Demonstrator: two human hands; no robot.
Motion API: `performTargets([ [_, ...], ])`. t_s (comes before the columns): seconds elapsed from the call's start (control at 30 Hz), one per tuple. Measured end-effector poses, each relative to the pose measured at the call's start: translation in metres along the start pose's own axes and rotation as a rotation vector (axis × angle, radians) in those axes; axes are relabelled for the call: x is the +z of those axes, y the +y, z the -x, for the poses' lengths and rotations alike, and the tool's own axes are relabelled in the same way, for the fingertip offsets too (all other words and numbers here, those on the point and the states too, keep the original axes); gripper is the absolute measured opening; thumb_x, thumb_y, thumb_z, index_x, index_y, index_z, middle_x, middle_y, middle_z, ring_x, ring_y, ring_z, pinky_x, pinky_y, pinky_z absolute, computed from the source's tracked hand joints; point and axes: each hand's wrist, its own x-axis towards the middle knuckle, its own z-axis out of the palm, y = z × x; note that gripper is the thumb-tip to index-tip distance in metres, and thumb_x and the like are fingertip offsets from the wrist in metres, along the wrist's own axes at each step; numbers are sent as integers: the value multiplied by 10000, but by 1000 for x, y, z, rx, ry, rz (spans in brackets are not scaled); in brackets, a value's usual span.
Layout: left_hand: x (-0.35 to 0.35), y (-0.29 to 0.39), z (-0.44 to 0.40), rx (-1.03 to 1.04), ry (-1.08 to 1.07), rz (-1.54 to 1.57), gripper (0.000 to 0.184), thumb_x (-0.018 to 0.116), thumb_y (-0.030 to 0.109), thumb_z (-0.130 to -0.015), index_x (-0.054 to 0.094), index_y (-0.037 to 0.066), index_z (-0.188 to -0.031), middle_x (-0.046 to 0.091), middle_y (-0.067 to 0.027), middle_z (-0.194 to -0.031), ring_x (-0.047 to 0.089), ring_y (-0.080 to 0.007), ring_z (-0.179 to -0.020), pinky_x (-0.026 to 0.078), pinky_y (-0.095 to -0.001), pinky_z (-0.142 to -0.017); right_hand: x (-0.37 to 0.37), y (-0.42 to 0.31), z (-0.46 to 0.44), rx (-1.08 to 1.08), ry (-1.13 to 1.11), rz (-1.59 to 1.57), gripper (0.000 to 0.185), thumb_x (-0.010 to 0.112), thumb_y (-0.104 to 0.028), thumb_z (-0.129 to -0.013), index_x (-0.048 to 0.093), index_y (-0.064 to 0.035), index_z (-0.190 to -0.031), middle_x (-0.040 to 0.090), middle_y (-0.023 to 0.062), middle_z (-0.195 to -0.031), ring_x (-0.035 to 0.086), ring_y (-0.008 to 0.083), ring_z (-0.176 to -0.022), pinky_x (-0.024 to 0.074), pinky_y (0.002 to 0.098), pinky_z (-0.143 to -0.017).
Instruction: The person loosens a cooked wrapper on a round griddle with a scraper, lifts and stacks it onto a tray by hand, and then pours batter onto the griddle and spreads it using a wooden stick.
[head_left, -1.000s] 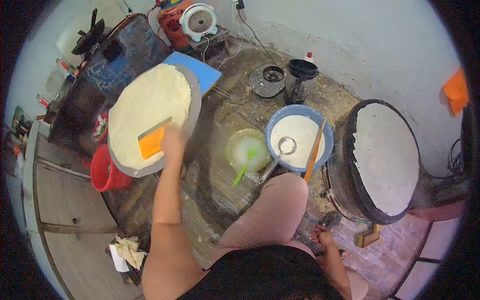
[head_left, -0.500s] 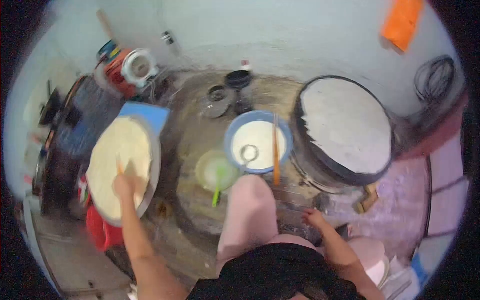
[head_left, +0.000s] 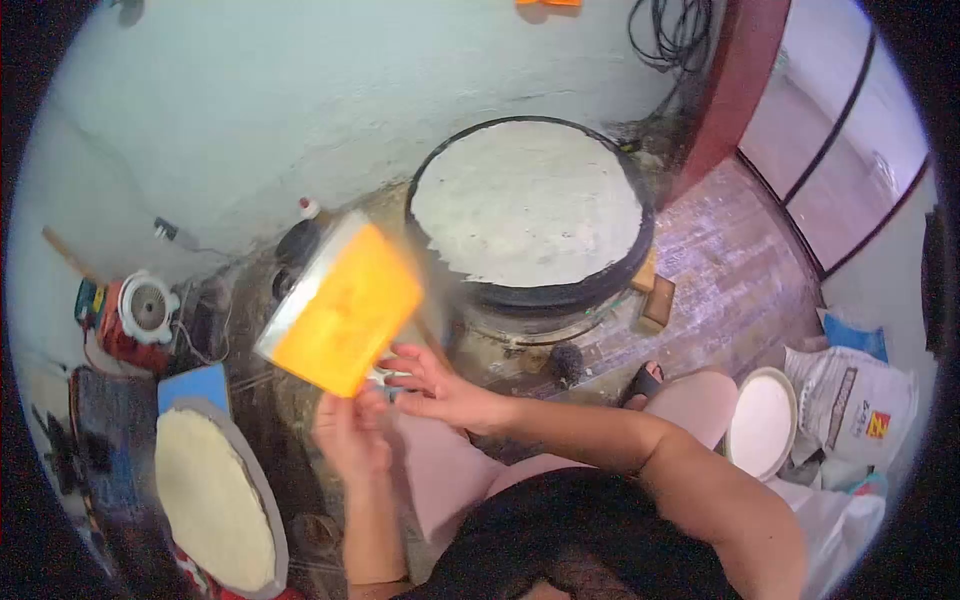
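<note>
My left hand (head_left: 352,435) is closed at the lower corner of a flat orange-yellow rectangular sheet (head_left: 350,310) with a whitish strip along one edge. Close by, my right hand (head_left: 445,392) has its fingers apart and partly curled near that same corner; a small pale thing between the hands is unclear. Beyond them, a round black-rimmed griddle (head_left: 530,300) carries a thin white flatbread layer (head_left: 530,200) with a ragged near edge. At lower left, pale round flatbread (head_left: 215,500) lies on a grey round board (head_left: 268,500). The sheet and hands cover the area where the batter bowl was.
A red machine with a white round front (head_left: 146,308) stands at the left by the wall. A blue panel (head_left: 195,388) is behind the board. To the right are a pale-filled bucket (head_left: 762,425), a white sack (head_left: 860,400) and wooden blocks (head_left: 656,304). Cables (head_left: 670,35) hang above.
My view has swung right. My left hand has left the flatbread on the board and now holds the orange-yellow sheet. My right hand has come up from beside my leg to meet it.
</note>
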Motion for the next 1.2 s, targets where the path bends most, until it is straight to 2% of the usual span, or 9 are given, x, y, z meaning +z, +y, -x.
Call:
performTargets([
  [0.1, 24, -37, 13, -169, -312, 52, 243, 534, 102, -812, 513, -29, -1016, 600, -117, -883, 585, -139, -681, 491, -232, -567, -12, -23, 12, 107, 202, -311, 454, 481, -159, -866, 245, -43, -1236, 487, 50, -990, 471, 128, -853, 416, 256, -730],
  [0.2, 46, -42, 19, -338, -422, -18, 210, 478, 82, -847, 522, -34, -1017, 597, -116, -826, 586, -147, -674, 491, -246, -592, -53, -54, 23, -18, 458, -75, 294, 447, -113, -863, 404, -49, -1147, 523, 42, -997, 498, 137, -881, 414, 286, -765],
  [0.23, 46, -38, 18, -284, -419, -191, 228, 470, 61, -845, 510, -35, -1048, 582, -119, -890, 580, -150, -723, 485, -254, -632, -75, -53, 27, -193, 503, -361, 290, 461, -121, -858, 430, -36, -1133, 529, 48, -1037, 501, 146, -948, 408, 297, -807],
  [0.37, 14, -31, 0, 328, -405, -663, 299, 456, -30, -811, 484, -23, -1109, 447, -120, -1163, 530, -162, -907, 444, -260, -750, -215, -100, 66, -198, 973, 380, 388, 620, -136, -768, 468, -30, -1110, 580, 69, -983, 560, 167, -862, 450, 296, -773],
  [0.5, -24, -15, -6, 506, -196, -1170, 277, 445, 46, -819, 497, -43, -1076, 439, -168, -1166, 455, -279, -1047, 364, -340, -888, -340, -113, 134, 20, 1459, 980, 374, 676, -85, -656, 535, -2, -993, 616, 117, -862, 605, 222, -767, 483, 317, -684],
  [0.7, -41, -29, 1, 586, -153, -1434, 314, 413, 67, -831, 452, -43, -1122, 371, -192, -1219, 432, -284, -1041, 387, -340, -826, -387, -108, 156, 243, 1591, 1377, 498, 676, -143, -637, 486, -32, -1084, 605, 166, -898, 597, 304, -817, 467, 392, -727],
  [0.77, -25, -35, 5, 413, -99, -1339, 412, 384, 296, -904, 414, 25, -1213, 338, -201, -1259, 367, -358, -1107, 291, -460, -914, -408, -113, 142, 211, 1637, 1333, 515, 664, -159, -647, 470, -57, -1113, 602, 171, -904, 591, 317, -827, 465, 398, -731],
  [1.03, -49, -64, -29, 696, -308, -1479, 344, 386, 223, -907, 448, 7, -1167, 392, -215, -1209, 436, -358, -1037, 359, -433, -858, -504, -161, 75, 295, 1571, 1614, 549, 626, -240, -669, 438, -134, -1173, 602, 153, -926, 579, 330, -848, 461, 413, -725],
  [1.2, 6, -58, -47, 408, -166, -1461, 310, 407, 204, -899, 496, -2, -1113, 426, -202, -1184, 461, -343, -1018, 378, -420, -850, -549, -193, 8, 452, 1466, 1596, 514, 605, -257, -691, 449, -197, -1177, 588, 151, -976, 560, 318, -912, 447, 423, -755],
])
